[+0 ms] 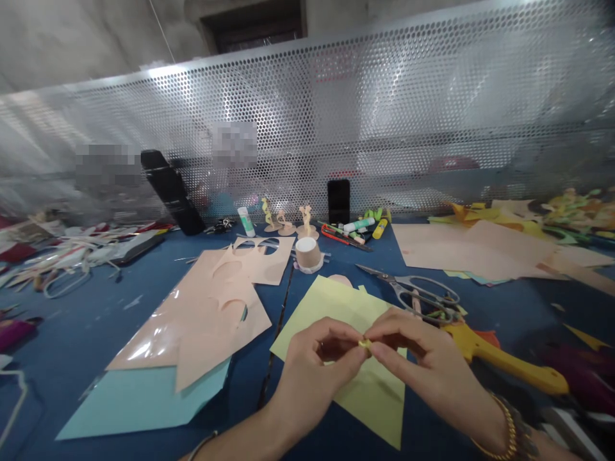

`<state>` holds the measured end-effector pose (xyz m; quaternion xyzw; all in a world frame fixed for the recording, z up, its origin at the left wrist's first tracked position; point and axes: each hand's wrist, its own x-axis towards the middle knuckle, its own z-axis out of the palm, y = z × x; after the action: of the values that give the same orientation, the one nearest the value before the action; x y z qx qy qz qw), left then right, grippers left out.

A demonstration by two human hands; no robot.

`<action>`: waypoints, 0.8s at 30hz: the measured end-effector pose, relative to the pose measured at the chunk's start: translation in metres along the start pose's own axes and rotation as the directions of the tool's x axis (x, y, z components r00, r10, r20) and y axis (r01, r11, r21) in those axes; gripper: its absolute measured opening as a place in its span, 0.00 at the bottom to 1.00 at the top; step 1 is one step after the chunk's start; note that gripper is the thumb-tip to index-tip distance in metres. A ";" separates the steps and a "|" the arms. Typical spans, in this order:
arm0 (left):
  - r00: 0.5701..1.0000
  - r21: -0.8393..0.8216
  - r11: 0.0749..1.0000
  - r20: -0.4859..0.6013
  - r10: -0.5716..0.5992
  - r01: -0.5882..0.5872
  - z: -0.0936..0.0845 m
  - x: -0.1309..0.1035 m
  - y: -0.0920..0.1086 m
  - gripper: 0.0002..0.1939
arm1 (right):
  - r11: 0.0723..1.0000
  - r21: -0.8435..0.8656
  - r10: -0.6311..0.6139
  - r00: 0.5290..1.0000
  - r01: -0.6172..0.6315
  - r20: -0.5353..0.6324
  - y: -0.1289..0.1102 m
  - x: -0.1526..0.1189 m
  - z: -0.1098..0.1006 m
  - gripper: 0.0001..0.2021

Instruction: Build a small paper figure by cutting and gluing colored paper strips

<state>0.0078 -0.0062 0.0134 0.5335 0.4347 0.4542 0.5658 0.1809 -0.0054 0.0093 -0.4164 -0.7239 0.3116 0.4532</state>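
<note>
Blue desk [158, 256], largest. Yellow-green paper sheet [355, 397] on it, under both hands. Steel scissors [423, 291] lie just beyond the right hand [423, 365], yellow-handled tool [509, 362] beside that hand. Left hand [317, 371] meets the right above the sheet. Grip: both closed, fingertips pinching one small yellow piece [365, 344] between them. Smallest item; exact shape too small to tell.
</note>
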 end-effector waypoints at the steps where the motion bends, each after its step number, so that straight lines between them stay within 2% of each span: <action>1: 1.000 -0.047 0.999 -0.005 -0.025 0.025 0.000 0.002 0.000 0.03 | 1.000 0.016 0.021 1.000 -0.021 0.005 0.000 0.000 -0.001 0.05; 4: 0.987 -0.290 0.946 -0.027 -0.160 0.146 -0.003 0.010 -0.001 0.05 | 0.992 0.070 0.104 0.995 -0.104 0.000 0.004 0.000 -0.004 0.06; 7: 0.939 -0.567 0.783 -0.048 -0.339 0.254 -0.009 0.021 -0.002 0.06 | 0.976 0.120 0.183 0.983 -0.180 -0.013 0.011 -0.001 -0.007 0.08; 9: 0.913 -0.660 0.698 -0.047 -0.406 0.277 -0.015 0.028 -0.003 0.06 | 0.963 0.155 0.224 0.974 -0.219 -0.015 0.015 -0.001 -0.007 0.09; 16: 0.921 -0.724 0.649 -0.051 -0.386 0.232 -0.029 0.038 -0.003 0.03 | 0.968 0.148 0.210 0.977 -0.202 -0.043 0.017 0.000 -0.008 0.09; 24: 0.921 -0.724 0.612 0.082 -0.380 0.317 -0.030 0.033 0.006 0.07 | 0.975 0.091 0.206 0.977 -0.201 -0.055 0.020 0.003 -0.010 0.10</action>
<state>-0.0144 0.0328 0.0173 0.1522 0.3367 0.4903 0.7893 0.1958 0.0072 -0.0016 -0.4786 -0.6485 0.3733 0.4593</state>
